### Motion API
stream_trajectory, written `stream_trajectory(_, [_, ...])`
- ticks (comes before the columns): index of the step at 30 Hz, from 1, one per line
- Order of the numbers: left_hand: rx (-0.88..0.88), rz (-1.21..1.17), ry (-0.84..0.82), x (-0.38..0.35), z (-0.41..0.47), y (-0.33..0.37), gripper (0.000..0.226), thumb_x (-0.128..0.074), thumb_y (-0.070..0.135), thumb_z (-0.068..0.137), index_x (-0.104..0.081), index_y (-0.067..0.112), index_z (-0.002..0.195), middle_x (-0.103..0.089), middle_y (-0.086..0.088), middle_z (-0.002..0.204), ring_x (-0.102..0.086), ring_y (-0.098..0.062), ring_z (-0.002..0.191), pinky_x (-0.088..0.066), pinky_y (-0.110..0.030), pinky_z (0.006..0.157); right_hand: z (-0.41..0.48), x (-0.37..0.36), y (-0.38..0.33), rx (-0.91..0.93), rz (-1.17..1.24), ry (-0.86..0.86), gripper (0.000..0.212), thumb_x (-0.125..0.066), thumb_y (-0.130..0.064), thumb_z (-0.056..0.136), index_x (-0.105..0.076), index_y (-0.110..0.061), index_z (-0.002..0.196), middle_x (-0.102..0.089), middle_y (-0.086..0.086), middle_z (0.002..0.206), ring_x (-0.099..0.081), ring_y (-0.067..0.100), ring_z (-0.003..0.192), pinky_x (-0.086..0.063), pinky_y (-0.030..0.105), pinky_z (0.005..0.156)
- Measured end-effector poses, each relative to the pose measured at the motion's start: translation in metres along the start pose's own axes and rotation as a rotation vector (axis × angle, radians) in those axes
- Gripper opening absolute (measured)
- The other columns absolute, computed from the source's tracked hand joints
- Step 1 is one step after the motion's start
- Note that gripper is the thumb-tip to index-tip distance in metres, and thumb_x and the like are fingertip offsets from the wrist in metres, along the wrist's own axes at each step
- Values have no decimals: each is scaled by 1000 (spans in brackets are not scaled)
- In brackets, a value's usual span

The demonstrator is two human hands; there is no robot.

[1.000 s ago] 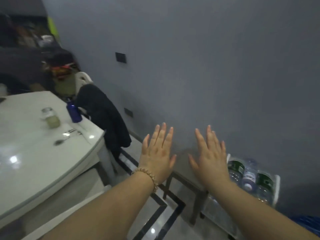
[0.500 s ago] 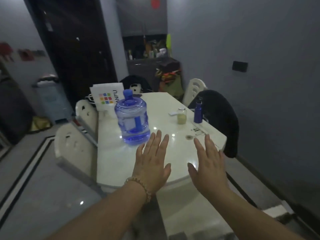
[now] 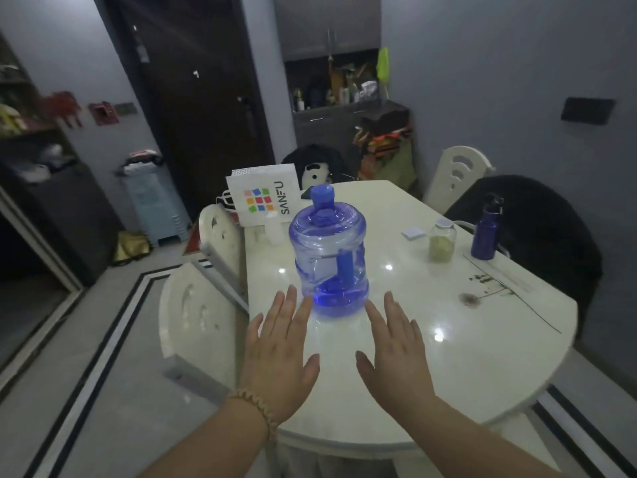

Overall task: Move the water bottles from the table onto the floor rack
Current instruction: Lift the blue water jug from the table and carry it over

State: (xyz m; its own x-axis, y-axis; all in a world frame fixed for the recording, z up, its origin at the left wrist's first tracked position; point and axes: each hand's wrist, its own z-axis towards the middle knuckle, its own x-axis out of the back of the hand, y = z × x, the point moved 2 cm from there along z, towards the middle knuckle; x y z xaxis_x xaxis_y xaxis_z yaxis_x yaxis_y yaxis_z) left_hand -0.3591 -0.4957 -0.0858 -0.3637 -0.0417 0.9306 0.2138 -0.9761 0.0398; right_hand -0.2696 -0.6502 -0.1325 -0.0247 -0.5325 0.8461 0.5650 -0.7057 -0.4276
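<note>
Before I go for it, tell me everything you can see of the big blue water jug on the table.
The water jug is see-through blue plastic, squat and round, with a solid blue cap on a short neck and a blue handle set into its side. It stands upright on the white table, near the middle. It looks nearly empty; the water level is hard to tell. Nothing touches it but the tabletop: the left hand and right hand are open in front of it, not gripping.

Bench far end, 12 o'clock: white paper bag (image 3: 263, 198). At 2 o'clock: lidded jar (image 3: 442, 240), perhaps green powder; dark blue flask (image 3: 486, 230) beside it.
</note>
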Motion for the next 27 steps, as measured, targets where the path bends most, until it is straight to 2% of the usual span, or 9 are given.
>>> stream_trajectory(3, [-13, -37, 30, -1, 28, -29, 90, -74, 35, 70, -27, 19, 145, -17, -4, 153, -19, -21, 140, -22, -46, 106, 35, -14, -14, 10, 15, 7, 86, -69, -27, 81, -17, -24, 149, -7, 5, 158, -13, 24, 144, -15, 37, 113])
stream_trajectory(5, [-14, -28, 22, -9, 44, -47, 86, -67, 38, 77, -21, 21, 148, 0, 0, 154, -2, -17, 141, -11, -43, 110, 54, -23, -20, 8, 8, 15, 88, -74, -22, 76, -23, -20, 147, -16, 9, 156, -22, 27, 141, -24, 41, 112])
stream_trajectory(7, [-31, 2, -24, -20, 58, -63, 83, -53, 45, 86, -1, 28, 149, 23, 7, 149, 22, -10, 136, 5, -38, 111, 68, -34, -27, 6, 0, 25, 89, -77, -18, 71, -29, -16, 146, -22, 13, 154, -28, 31, 139, -31, 44, 109])
stream_trajectory(8, [-45, 5, -34, -26, 65, -72, 82, -48, 47, 88, 5, 30, 148, 27, 9, 148, 26, -10, 135, 9, -37, 111, 75, -39, -30, -6, -1, 43, 89, -78, -17, 70, -31, -15, 145, -24, 14, 153, -29, 32, 138, -32, 44, 108])
stream_trajectory(12, [-124, -6, -102, -49, 94, -103, 79, -41, 51, 90, 13, 34, 145, 17, 5, 156, 16, -15, 142, 9, -38, 112, 86, -65, -42, -96, -57, 58, 86, -70, -22, 78, -21, -20, 148, -12, 7, 157, -18, 24, 142, -22, 36, 112])
stream_trajectory(16, [-257, -66, -118, -66, 123, -138, 82, -45, 53, 89, 13, 35, 144, 15, 6, 157, 11, -16, 143, 12, -36, 107, 82, -90, -71, -237, -107, 99, 88, -71, -22, 74, -23, -20, 148, -16, 8, 156, -24, 26, 140, -23, 35, 110])
stream_trajectory(20, [-425, -122, -96, -82, 157, -156, 85, -52, 49, 86, 6, 34, 146, 6, 3, 158, 4, -17, 144, 3, -37, 110, 85, -107, -96, -308, -175, 124, 88, -68, -25, 78, -16, -23, 149, -12, 6, 157, -18, 23, 142, -17, 32, 112])
stream_trajectory(23, [-507, -167, -82, -91, 183, -152, 85, -55, 47, 84, -1, 30, 147, -3, 2, 158, -4, -18, 144, -10, -38, 112, 99, -104, -100, -328, -187, 174, 88, -72, -19, 72, -27, -19, 147, -21, 10, 155, -27, 27, 139, -24, 36, 110])
stream_trajectory(27, [-604, -255, -39, -99, 209, -140, 87, -72, 36, 72, -29, 17, 145, -25, -9, 153, -26, -27, 139, -30, -47, 105, 134, -100, -86, -332, -231, 187, 85, -65, -23, 81, -14, -26, 149, -10, 3, 158, -16, 20, 143, -10, 26, 111])
